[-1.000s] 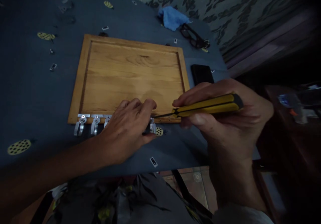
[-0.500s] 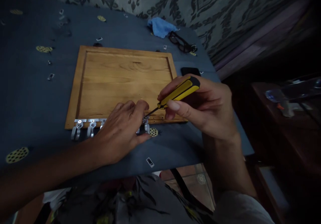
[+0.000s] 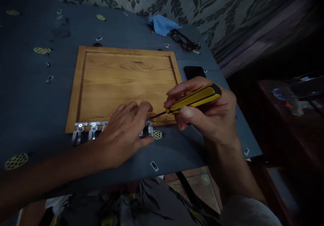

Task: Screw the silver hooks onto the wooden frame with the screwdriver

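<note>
A wooden board (image 3: pixel 126 80) lies flat on a blue patterned tablecloth (image 3: pixel 30 97). Metal hooks (image 3: pixel 78 131) are screwed in a row along the board's near edge. My left hand (image 3: pixel 126 133) rests over that edge with its fingers curled, pinching a metal hook (image 3: pixel 149 129) in place. My right hand (image 3: pixel 207 111) grips a yellow and black screwdriver (image 3: pixel 194 99), held nearly level. The screwdriver's thin tip touches the top of the hook beside my left fingertips.
A blue cloth (image 3: pixel 162 24) and dark glasses (image 3: pixel 184 41) lie at the table's far side. A black phone (image 3: pixel 194 72) sits just right of the board. Small metal pieces (image 3: pixel 49 79) are scattered on the cloth. The table edge runs close to my body.
The screwdriver handle rose to a steep tilt half a second ago and has dropped back nearly level. Its tip stays at the hook. My left hand has barely moved.
</note>
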The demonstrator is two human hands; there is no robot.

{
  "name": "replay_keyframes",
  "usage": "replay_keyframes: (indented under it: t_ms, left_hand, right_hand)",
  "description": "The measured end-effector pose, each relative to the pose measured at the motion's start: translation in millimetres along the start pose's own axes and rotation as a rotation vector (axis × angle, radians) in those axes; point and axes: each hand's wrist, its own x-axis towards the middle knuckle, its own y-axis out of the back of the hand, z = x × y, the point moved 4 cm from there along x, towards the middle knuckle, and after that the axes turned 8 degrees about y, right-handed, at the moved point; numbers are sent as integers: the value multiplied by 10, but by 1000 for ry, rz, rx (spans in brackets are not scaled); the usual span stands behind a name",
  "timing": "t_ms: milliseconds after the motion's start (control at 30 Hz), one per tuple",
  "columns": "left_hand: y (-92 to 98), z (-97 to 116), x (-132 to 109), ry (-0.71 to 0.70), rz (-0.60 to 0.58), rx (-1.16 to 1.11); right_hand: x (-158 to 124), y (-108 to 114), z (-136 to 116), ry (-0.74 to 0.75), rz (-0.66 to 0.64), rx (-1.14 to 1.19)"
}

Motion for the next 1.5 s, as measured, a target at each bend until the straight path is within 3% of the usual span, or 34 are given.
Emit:
replay_keyframes:
  t_ms: [233,500,733,967,1133,1233,1500]
  left_hand:
    - [7,0,-16,-49,52,-14]
    - [-8,-2,-15,-58,56,6]
    - [-9,7,-7,-53,21,19]
    - [-20,10,-3,-39,-38,11]
    - [-31,5,-4,-47,-43,11]
    - [-33,2,3,-25,-59,24]
    - [-19,8,7,-18,-43,44]
  right_hand:
    - [-49,48,41,126,3,28]
    - [-73,23,92,135,79,4]
    - [-69,-10,54,45,-3,0]
    - [38,-126,-4,102,-69,17]
    - [98,-212,-52,26,-158,30]
    - [102,-221,-45,17,-105,27]
    - [19,-123,18,86,191,-20]
